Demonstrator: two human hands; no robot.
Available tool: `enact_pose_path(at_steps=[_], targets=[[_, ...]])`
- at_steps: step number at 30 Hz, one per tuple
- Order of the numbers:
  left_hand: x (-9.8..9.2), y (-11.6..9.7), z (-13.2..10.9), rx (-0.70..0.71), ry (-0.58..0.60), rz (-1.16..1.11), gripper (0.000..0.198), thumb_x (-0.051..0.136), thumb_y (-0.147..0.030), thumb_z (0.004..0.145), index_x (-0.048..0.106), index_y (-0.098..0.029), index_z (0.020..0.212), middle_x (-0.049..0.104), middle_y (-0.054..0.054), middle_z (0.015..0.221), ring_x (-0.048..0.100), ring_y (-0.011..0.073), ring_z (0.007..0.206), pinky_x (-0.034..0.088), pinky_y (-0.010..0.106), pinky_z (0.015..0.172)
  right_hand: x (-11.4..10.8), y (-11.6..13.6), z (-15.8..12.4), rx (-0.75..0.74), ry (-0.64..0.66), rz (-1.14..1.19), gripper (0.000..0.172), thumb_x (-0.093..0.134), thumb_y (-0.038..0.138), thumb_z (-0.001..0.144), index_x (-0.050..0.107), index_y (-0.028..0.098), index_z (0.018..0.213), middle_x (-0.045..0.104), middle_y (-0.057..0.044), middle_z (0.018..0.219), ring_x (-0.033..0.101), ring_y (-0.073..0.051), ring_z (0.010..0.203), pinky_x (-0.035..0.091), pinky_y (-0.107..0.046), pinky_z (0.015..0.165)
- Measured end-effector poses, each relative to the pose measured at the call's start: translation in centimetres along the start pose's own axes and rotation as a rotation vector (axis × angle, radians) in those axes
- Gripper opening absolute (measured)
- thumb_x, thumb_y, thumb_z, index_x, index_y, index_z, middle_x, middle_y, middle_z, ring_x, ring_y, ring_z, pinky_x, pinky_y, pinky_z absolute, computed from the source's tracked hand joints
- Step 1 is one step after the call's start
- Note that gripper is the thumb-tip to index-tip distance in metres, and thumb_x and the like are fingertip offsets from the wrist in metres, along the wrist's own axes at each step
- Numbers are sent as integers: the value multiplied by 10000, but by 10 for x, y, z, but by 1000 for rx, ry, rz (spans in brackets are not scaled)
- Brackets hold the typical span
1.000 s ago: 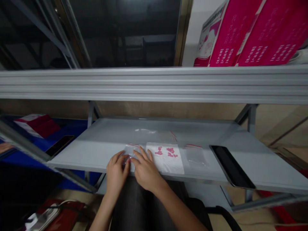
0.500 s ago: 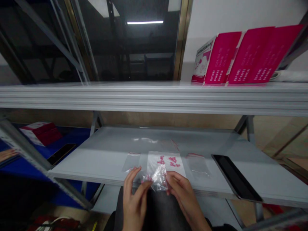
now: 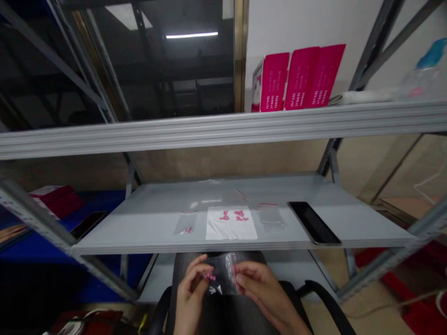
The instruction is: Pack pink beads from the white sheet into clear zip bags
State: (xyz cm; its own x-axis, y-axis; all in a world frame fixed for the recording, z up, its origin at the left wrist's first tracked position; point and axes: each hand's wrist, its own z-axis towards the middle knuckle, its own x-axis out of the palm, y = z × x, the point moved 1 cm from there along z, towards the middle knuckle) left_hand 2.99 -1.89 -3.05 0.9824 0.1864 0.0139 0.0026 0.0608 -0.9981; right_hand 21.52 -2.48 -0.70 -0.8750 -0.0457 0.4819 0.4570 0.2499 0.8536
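A small clear plastic bag [image 3: 223, 275] with tiny round pink beads [image 3: 209, 277] inside is held up in the air, just below the front edge of a grey metal shelf [image 3: 139, 235] and above the person's dark grey trousers [image 3: 237, 316]. The left hand [image 3: 190, 295] holds one side of the bag, and the right hand [image 3: 260, 289] holds the other side. The fingers [image 3: 240, 279] of both hands are closed on the thin plastic, so the bag stays between them. The step in hand looks like working on this one bag up close, and the next move calls for a steady grip so the beads do not fall out. On the shelf, a white paper sheet [image 3: 223, 231] has little heaps of pink beads [image 3: 240, 215] on it. Just left of the sheet lies a clear bag [image 3: 185, 224] with a few pink beads in it. Just right of the sheet lies another clear bag [image 3: 271, 218], and near that lies a flat black tablet [image 3: 313, 222]. Bright pink boxes [image 3: 300, 78] stand on the shelf above.
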Motion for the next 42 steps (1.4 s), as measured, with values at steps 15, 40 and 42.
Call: enact_pose_path(at_steps=[15, 40, 42], targets=[[14, -4, -8, 101, 79, 63, 136, 646, -257, 626, 730, -187, 708, 655, 139, 1130, 570, 361, 1137, 421, 497, 974, -12, -16, -14, 12, -47, 52, 461, 967, 341, 382, 745, 122, 721, 693, -10, 597, 598, -89, 523, 443, -199, 544], [40, -48, -52, 167, 421, 318, 382, 487, -412, 914, 496, -195, 599, 538, -14, 574, 541, 141, 565, 393, 214, 548, -6, -11, -32, 49, 179, -177, 338, 886, 371, 571, 659, 129, 633, 647, 10, 548, 558, -84, 477, 419, -200, 506], [39, -54, -53, 170, 454, 298, 379, 464, -396, 940, 536, -192, 628, 581, -1, 616, 574, 148, 600, 419, 218, 583, -8, -7, -31, 69, 213, -171, 362, 857, 432, 612, 660, 131, 654, 648, -4, 559, 575, -97, 486, 437, -215, 516]])
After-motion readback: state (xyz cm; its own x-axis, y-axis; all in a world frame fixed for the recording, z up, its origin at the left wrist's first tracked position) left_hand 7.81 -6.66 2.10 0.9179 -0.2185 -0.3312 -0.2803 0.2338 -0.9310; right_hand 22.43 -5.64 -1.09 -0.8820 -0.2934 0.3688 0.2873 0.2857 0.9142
